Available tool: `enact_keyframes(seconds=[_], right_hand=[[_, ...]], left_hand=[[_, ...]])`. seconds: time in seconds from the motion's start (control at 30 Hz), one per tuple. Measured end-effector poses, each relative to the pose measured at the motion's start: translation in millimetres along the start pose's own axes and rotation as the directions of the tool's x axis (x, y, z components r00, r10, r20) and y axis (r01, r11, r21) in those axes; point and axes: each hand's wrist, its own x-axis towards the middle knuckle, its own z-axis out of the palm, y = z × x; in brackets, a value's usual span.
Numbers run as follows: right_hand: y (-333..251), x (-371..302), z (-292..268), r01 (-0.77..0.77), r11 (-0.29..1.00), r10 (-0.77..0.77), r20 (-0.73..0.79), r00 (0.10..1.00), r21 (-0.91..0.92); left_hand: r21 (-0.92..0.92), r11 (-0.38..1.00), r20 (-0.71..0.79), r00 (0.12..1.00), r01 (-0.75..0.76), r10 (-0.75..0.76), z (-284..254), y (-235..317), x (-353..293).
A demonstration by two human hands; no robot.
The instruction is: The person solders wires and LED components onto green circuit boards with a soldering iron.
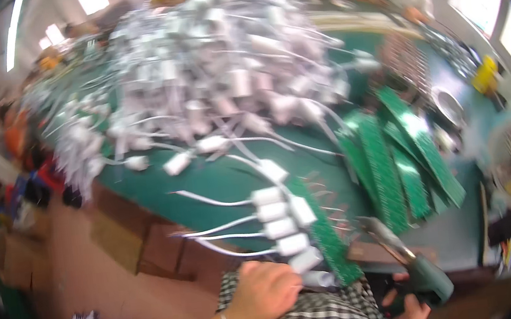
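A dark green, metal-nozzled tool [433, 281] is held in the right grip [412, 314], which is wrapped around it. White cylinders [280, 228] (several trailing pale wires [235, 204]) are lined up just beyond the curled left grip [265, 291]; whether anything is held there cannot be told.

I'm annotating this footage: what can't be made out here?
In the head view:
- Bare left hand: whatever lies beneath it, hidden.
- Bare right hand: forearm cut off by lower edge.
- Dark-green gun-shaped tool: handle partly covered by that hand.
- Heap of white cylinders: lower ones buried under others.
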Motion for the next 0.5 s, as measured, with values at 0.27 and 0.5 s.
enact_keyframes(seconds=[0.27, 0.5], right_hand=[[35.3, -23.6, -37.5, -0.018, 1.000, 0.018, 0.010, 1.000, 0.001], [40.9, -30.0, -51.0, -0.121, 0.986, 0.129, 0.064, 0.990, -0.115]], left_hand=[[0.012, 0.999, -0.046, 0.998, 0.038, -0.037, 14.1, 7.1, 10.7], [-0.258, 0.958, 0.289, 0.956, 0.124, -0.047, 1.2, 10.0, -2.2]])
